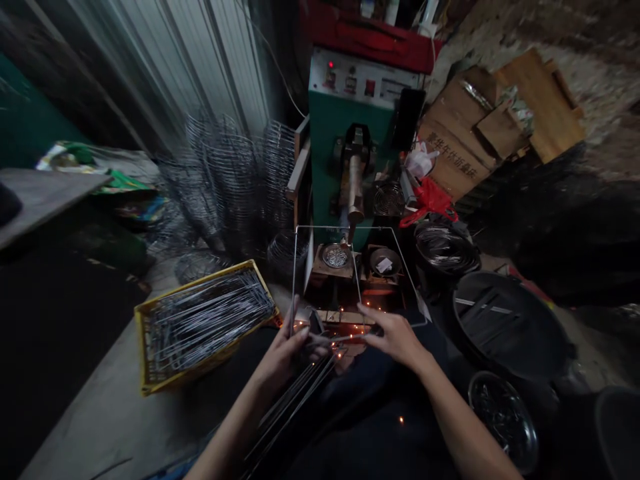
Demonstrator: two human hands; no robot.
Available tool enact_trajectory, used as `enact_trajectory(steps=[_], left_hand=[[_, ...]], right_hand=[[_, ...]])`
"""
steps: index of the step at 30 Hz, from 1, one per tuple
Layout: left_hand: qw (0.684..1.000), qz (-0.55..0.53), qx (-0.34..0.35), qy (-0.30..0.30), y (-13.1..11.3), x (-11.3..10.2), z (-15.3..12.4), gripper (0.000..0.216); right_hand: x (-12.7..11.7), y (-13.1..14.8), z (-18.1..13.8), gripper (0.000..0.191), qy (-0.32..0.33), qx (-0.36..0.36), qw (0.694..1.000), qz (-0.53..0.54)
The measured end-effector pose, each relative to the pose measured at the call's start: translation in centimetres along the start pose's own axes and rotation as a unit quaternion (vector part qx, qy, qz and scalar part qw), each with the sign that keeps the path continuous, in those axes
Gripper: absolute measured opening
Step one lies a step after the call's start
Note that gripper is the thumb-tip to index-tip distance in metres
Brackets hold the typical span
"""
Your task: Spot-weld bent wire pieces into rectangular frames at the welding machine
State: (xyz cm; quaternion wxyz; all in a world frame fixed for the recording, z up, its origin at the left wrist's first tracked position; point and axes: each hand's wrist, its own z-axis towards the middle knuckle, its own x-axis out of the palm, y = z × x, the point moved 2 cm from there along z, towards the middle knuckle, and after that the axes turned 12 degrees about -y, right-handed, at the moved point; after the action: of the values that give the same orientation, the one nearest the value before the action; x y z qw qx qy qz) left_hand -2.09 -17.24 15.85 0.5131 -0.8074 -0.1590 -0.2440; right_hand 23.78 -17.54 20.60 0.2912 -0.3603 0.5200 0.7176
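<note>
A thin rectangular metal wire frame [294, 267] is held up in front of a green spot welding machine [327, 133]. My left hand [287, 343] grips the frame's left side, fingers closed round it. My right hand [395, 335] pinches a straight metal rod [357, 277] that runs up through the frame's middle to the welder's electrode tip [351, 235]. Orange sparks fly below, between my hands and over my lap. A bundle of loose metal rods [295, 397] lies across my legs beneath my left hand. Motion blurs the near edge of the frame.
A yellow crate [143, 353] of metal wires stands at left, before stacked wire coils [230, 173]. Small dishes sit below the electrode, one with small metal pieces [335, 255]. A black basin [510, 327] and a bowl [503, 420] stand at right, cardboard boxes [450, 143] behind.
</note>
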Motion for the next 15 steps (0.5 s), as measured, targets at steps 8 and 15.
enact_trajectory(steps=[8,15], left_hand=[[0.995,0.008,0.083,0.063,-5.7,1.0,13.3,0.097],[0.995,-0.023,0.08,0.048,-7.6,0.8,17.4,0.095]], right_hand=[[-1.2,-4.1,14.1,0.081,-0.081,0.003,0.984,-0.158],[-1.1,-6.4,18.9,0.071,-0.093,-0.046,0.987,-0.127]])
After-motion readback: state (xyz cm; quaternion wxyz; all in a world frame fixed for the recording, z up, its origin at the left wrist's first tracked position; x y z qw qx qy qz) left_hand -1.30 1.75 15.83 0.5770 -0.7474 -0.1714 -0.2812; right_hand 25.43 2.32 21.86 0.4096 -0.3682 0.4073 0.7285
